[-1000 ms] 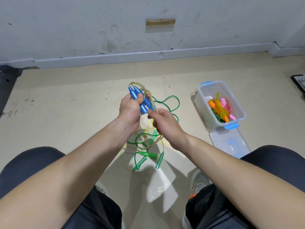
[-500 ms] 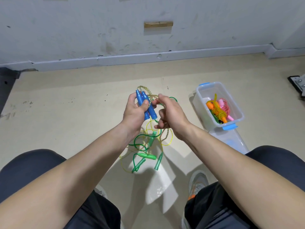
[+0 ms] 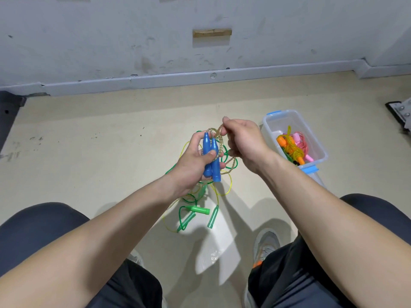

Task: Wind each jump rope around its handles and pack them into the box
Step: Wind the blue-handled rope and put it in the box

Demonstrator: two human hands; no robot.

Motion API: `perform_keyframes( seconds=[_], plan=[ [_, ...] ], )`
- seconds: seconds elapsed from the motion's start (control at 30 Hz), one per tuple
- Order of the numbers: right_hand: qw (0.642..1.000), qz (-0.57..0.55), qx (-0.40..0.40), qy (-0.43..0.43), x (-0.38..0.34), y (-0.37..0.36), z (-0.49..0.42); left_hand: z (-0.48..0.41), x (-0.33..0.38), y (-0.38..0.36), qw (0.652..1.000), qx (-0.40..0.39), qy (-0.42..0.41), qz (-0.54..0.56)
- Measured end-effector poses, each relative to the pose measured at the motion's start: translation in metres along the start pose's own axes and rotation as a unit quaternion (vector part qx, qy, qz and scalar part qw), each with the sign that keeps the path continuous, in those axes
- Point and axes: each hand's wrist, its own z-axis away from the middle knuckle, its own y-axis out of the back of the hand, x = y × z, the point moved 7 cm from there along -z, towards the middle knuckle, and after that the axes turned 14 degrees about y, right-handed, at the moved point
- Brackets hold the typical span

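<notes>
Clasped in the left hand (image 3: 193,165), two blue handles (image 3: 211,161) stand side by side with the thumb across their middle and the narrow ends pointing away from the person; the right hand (image 3: 244,143), just right of that grip and slightly beyond it, pinches a loop of the rope (image 3: 219,138) between thumb and fingertips. Some turns of cord lie around the handles near their tips. The step in hand looks like winding, and it should go best if the left hand holds the pair tight and parallel while the right lays each turn snug beside the last, under light tension, so the springy cord does not slide off the tapered ends. Smooth hard plastic forms the bullet-shaped handles, wider at the near end; the cord is thin, clear, speckled and probably slippery. Below the grip, on the floor, loose green ropes (image 3: 196,210) with translucent green handles lie tangled with yellow cord. Well to the right of the grip sits the box (image 3: 274,127), clear plastic with blue latches, holding wound ropes (image 3: 291,147) in orange, pink and yellow; its lid (image 3: 318,178) lies on the floor just nearer the person
</notes>
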Motion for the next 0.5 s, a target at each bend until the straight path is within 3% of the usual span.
perform_keyframes(
  seconds=[0.17, 0.4, 0.5],
  plan=[
    [0.999, -0.035, -0.019, -0.032, 0.013, -0.005, 0.001, -0.001, 0.003, 0.007, 0.999, 0.009, 0.023, 0.046],
    [0.994, 0.067, -0.047, -0.071, 0.006, 0.005, 0.003, 0.001, 0.004, 0.007, 0.998, -0.028, 0.039, 0.045],
    [0.983, 0.145, -0.104, -0.043, 0.001, 0.007, 0.003, 0.002, 0.004, 0.006, 0.998, -0.04, 0.042, 0.038]
  ],
)
